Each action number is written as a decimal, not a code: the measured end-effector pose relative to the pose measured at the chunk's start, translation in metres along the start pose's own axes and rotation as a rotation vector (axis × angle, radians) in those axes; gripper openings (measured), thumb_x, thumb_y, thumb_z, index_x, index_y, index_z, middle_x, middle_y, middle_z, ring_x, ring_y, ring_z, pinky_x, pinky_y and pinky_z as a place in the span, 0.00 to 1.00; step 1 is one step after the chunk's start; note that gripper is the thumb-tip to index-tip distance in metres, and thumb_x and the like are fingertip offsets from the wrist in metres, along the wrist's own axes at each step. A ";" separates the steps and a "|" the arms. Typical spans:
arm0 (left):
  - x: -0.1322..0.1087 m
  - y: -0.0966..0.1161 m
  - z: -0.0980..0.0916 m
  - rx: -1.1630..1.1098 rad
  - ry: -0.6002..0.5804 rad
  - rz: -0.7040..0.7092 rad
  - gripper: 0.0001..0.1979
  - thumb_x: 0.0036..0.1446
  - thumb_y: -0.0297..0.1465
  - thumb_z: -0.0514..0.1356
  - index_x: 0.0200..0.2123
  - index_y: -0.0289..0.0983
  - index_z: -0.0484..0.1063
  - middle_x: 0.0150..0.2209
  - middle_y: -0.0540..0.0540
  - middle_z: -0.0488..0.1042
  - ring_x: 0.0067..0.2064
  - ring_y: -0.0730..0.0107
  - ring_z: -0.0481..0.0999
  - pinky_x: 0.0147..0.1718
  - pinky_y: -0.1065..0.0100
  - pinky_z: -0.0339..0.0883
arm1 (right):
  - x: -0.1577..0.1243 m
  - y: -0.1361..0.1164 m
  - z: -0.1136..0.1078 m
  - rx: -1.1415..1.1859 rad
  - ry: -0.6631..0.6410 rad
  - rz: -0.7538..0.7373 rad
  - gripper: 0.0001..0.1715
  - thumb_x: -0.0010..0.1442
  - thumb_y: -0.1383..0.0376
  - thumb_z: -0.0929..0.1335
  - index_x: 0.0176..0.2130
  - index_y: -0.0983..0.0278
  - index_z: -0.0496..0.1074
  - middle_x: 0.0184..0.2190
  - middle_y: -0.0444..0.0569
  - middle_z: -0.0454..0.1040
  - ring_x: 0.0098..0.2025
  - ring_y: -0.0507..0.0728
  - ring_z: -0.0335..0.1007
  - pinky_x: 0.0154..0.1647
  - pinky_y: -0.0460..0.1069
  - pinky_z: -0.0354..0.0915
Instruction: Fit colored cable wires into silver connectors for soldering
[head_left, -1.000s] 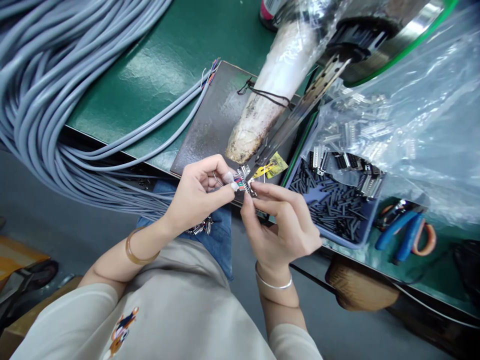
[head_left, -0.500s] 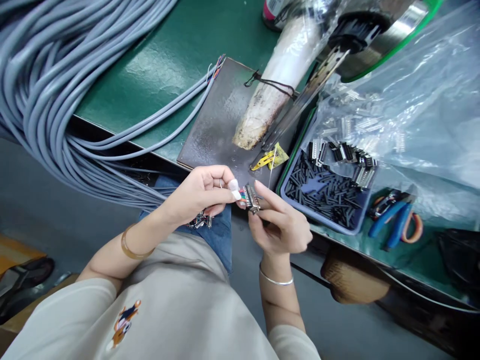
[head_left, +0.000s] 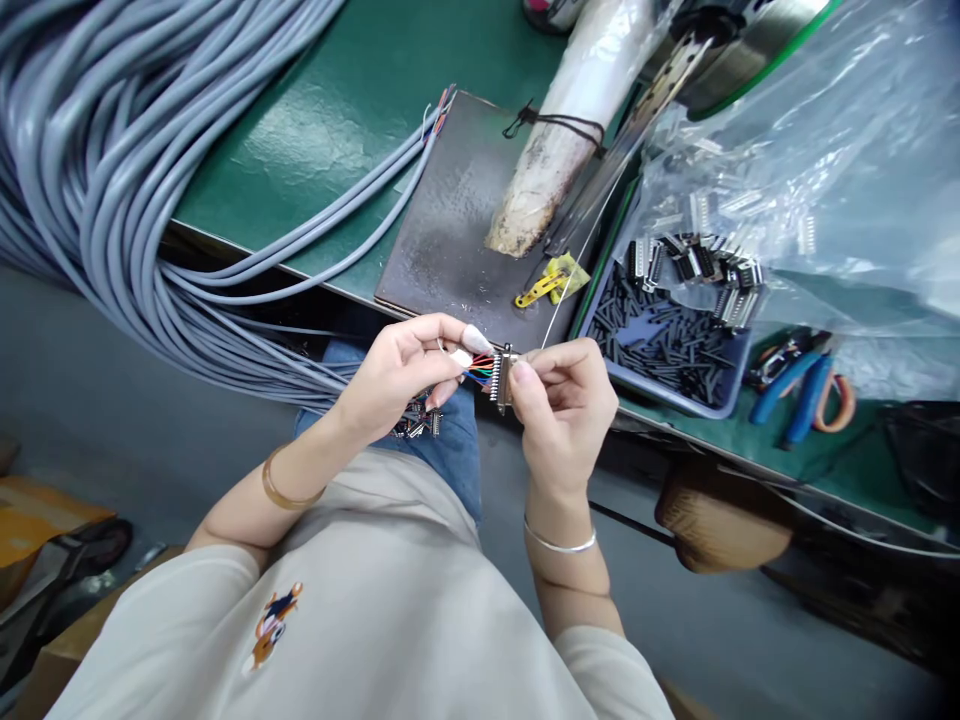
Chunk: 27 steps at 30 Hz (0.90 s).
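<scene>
Between my two hands is a metal multi-pin cable connector [head_left: 500, 378], with coloured wires [head_left: 478, 368] on its left side. My right hand [head_left: 566, 410] pinches the connector between thumb and fingers from the right. My left hand [head_left: 412, 370] is closed around the wires, thumb and index fingertip close to the connector's pins. Behind the left hand, a cluster of wired connectors [head_left: 420, 420] rests on my lap at the ends of grey cables [head_left: 292, 375]. A thin pale strand [head_left: 566, 305] runs up from near my right hand.
Ahead lies a dark plate [head_left: 450, 220] on the green bench [head_left: 262, 130]. Above it, a wrapped white tube [head_left: 540, 185] points down beside a metal rod. At right stand a blue tray [head_left: 724, 405] with black sleeves and connectors, pliers [head_left: 806, 395] and a plastic bag [head_left: 862, 180].
The connector has turned more upright, and my right hand has shifted from spread fingers to a thumb pinch on it. The view has shifted slightly.
</scene>
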<state>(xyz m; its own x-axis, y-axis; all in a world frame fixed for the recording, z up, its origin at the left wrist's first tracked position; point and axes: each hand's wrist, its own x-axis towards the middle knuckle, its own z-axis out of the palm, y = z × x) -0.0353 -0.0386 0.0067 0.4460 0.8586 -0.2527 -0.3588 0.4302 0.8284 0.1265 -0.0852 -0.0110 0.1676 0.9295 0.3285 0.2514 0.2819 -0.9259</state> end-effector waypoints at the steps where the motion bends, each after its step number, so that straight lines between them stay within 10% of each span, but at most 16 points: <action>1: 0.000 0.000 -0.001 0.004 -0.002 -0.003 0.09 0.48 0.30 0.68 0.33 0.32 0.76 0.26 0.51 0.73 0.18 0.83 0.63 0.17 0.75 0.55 | 0.000 0.000 0.000 0.001 -0.001 0.012 0.09 0.66 0.65 0.69 0.34 0.60 0.65 0.24 0.35 0.67 0.18 0.44 0.58 0.17 0.41 0.55; 27: 0.003 -0.009 -0.012 -0.001 -0.115 0.051 0.15 0.56 0.37 0.70 0.35 0.37 0.68 0.28 0.54 0.70 0.20 0.83 0.68 0.18 0.77 0.59 | 0.004 0.006 -0.002 0.104 0.001 0.148 0.14 0.65 0.62 0.71 0.32 0.60 0.62 0.18 0.32 0.64 0.13 0.44 0.56 0.12 0.39 0.51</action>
<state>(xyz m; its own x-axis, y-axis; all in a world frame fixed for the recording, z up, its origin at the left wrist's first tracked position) -0.0402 -0.0371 -0.0075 0.5179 0.8420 -0.1510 -0.3843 0.3867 0.8383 0.1308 -0.0806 -0.0154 0.1967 0.9623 0.1878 0.1236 0.1657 -0.9784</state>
